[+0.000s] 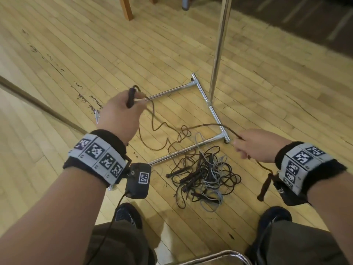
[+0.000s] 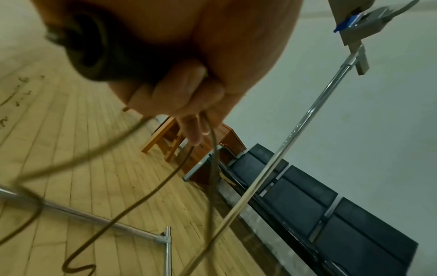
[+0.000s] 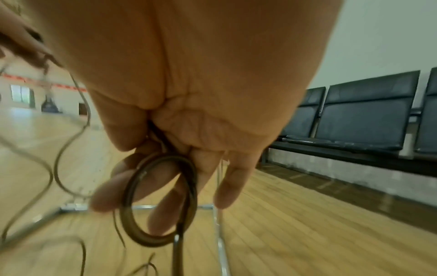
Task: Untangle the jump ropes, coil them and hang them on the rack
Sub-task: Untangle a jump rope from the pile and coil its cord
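Observation:
My left hand (image 1: pixel 122 109) grips one black handle (image 1: pixel 130 97) of a brown jump rope (image 1: pixel 168 130) and pinches its cord (image 2: pixel 212 149) in the fingers. The cord sags, knots once in mid-air, and runs to my right hand (image 1: pixel 252 145). That hand holds the cord (image 3: pixel 163 198), looped round its fingers; the rope's other handle (image 1: pixel 264 187) dangles below the wrist. A tangled pile of brown and grey ropes (image 1: pixel 204 176) lies on the floor between my feet and the chrome rack base (image 1: pixel 204 96). The rack's upright pole (image 1: pixel 218 44) rises at the right.
The floor is light wood planks. A wooden stool leg (image 1: pixel 127 8) stands at the far top. A row of dark seats (image 3: pixel 364 112) lines the wall to the right. A curved chrome tube (image 1: pixel 215 257) sits close in front of my legs.

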### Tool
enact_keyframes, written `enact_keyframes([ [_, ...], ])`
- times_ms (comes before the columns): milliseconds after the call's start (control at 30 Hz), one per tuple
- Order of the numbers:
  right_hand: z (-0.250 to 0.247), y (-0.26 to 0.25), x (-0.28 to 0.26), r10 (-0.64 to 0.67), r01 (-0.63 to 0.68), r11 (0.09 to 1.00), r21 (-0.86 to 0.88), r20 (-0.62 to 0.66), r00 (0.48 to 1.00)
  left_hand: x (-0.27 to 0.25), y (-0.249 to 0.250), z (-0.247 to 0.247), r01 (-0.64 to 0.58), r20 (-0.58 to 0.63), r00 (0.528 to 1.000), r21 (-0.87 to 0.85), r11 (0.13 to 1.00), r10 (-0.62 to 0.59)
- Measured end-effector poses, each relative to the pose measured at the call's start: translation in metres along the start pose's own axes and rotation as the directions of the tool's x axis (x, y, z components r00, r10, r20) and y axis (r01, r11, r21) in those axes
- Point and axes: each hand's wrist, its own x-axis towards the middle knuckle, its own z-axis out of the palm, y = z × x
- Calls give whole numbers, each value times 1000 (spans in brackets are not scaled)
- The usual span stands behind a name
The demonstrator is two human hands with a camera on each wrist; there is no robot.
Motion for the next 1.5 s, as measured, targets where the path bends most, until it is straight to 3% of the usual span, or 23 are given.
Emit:
enact_keyframes([
  [133, -2, -31, -8, -147, 152, 979, 138, -46, 988, -15, 8, 17, -76, 231, 971, 60, 995, 60],
  [300, 2, -57, -23, -255, 262, 917, 300, -63, 965, -38, 23, 44, -208, 555, 816, 22, 978, 161],
  [400, -1, -62, -28, -290, 311, 876, 369, -113, 950, -47, 28, 57, -284, 605, 775, 70, 956, 185],
  [533, -2, -57, -32, -335, 368, 852, 371, -153, 930, -45, 32, 62, -243, 559, 803, -12, 970, 208],
  [667, -4, -49, -31, -329, 351, 885, 306, -124, 936, -43, 33, 64, -315, 543, 813, 103, 943, 212],
  [833, -4, -30, -22, -241, 261, 935, 242, -109, 964, -35, 30, 59, -333, 381, 893, 200, 921, 240],
  [1167, -4, -24, -13, -182, 208, 921, 331, -108, 977, -20, 21, 50, -242, 134, 965, 129, 962, 225],
  [1367, -7, -26, -15, -205, 214, 798, 563, -82, 975, -13, 14, 41, -204, 174, 970, 184, 962, 172],
  [1500, -8, -28, -18, -192, 220, 712, 666, -116, 974, -15, 11, 39, -153, 327, 943, 279, 948, 55],
])
